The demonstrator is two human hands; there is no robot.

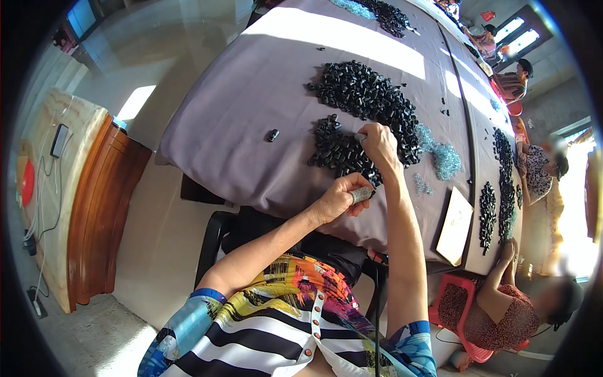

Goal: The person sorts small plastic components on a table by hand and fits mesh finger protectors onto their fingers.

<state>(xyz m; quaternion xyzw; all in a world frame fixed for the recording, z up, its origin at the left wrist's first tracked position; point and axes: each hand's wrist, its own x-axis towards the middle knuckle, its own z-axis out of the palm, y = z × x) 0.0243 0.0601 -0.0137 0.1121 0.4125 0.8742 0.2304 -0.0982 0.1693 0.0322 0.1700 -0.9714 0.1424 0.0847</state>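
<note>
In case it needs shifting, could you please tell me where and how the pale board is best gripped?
The board is probably best taken by its short near end, from the near side, thumb on top: it seems to lie flat on the cloth, that end close to the table's edge. Any overhang is unclear.

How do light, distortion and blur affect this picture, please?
Head view: sunlight bleaches part of the tablecloth; glare whites out the rightmost opening; lens distortion seems to bow the wooden panel; a co-worker's head is blurred, the black pieces fairly crisp.
</note>
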